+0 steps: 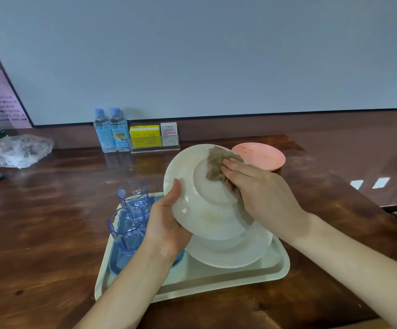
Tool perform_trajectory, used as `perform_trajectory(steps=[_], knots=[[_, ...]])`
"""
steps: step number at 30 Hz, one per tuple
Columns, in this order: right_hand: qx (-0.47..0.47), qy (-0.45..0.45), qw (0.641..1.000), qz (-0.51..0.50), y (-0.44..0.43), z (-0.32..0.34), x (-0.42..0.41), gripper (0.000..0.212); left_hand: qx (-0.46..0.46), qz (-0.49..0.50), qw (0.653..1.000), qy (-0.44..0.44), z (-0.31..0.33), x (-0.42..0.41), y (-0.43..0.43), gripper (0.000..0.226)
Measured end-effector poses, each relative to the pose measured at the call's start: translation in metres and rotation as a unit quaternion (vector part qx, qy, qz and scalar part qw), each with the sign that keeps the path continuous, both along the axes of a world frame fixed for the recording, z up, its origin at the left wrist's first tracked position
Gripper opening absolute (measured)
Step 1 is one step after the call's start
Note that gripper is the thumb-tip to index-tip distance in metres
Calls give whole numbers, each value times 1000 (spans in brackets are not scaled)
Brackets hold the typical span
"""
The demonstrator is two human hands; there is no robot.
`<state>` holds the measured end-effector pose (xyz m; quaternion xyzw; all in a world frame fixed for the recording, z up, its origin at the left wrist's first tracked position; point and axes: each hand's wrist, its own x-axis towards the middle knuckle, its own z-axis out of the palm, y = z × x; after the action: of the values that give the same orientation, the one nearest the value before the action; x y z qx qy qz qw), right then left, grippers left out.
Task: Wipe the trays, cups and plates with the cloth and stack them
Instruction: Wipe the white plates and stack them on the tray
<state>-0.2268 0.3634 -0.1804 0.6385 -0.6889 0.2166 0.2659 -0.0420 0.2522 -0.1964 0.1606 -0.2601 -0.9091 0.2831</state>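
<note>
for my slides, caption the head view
The left hand holds a white plate while the right hand wipes it with a brown cloth.

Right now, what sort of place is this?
Probably a hotel or guest room, not a kitchen: two small water bottles stand beside boxes in a clear display holder against the wall, with a pink printed notice at the left, above a polished wooden counter.

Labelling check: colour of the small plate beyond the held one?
The small round plate is pink, speckled; head view.
</note>
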Motion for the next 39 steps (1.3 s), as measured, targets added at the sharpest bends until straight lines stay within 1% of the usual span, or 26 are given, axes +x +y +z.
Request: perform_trajectory(steps=[3, 6, 9, 12, 14, 17, 21, 24, 28, 29, 30, 32, 34, 37, 39], knots=[[-28, 0, 999, -20, 8, -9, 11, 53, -3, -4, 1000, -8, 1, 2, -1, 50], [-49, -14, 999, 2, 15, -19, 32, 37, -11, 0, 1000, -3, 0, 2, -6, 52], [-28, -55, 996, 69, 6, -24, 48, 39, -8, -14, 1000, 12, -3, 1, -8, 58], [19, -88, 987, 135, -18, -21, 48, 54, 26, -35, 998, 38, -5, -2, -7, 51], [24, -89, 984, 153, -32, -12, 44, 52, 40, -20, 998, 43, -7, -3, -10, 50], [6, -70, 989, 134, -40, -1, 30, 46, 26, -2, 999, 40, -6, -3, -11, 48], [-23, -49, 997, 56, -29, 8, 9, 46, 8, -7, 999, 34, -7, 1, -13, 51], [-45, -32, 998, 23, -12, 2, 6, 45, 5, -1, 999, 35, -7, 2, -13, 52], [-70, -47, 996, 4, 12, -18, 21, 39, 5, -2, 1000, 26, -7, 2, -13, 51], [-80, -47, 996, 17, 16, -22, 29, 31, 2, -1, 1000, 23, -7, 2, -13, 51], [-84, -51, 994, 38, 19, -23, 39, 28, -4, -4, 1000, 19, -8, 2, -13, 52], [-65, -65, 992, 90, 19, -22, 54, 35, -18, -30, 999, 14, -10, 1, -14, 60], [-44, -64, 989, 128, 14, -18, 56, 34, -19, -54, 998, 16, -11, 2, -14, 65], [-32, -48, 985, 161, 8, -14, 43, 32, -17, -49, 998, 19, -10, 4, -18, 64], [-39, -39, 985, 163, 11, -18, 32, 32, -18, -32, 999, 12, -9, 4, -20, 63]])
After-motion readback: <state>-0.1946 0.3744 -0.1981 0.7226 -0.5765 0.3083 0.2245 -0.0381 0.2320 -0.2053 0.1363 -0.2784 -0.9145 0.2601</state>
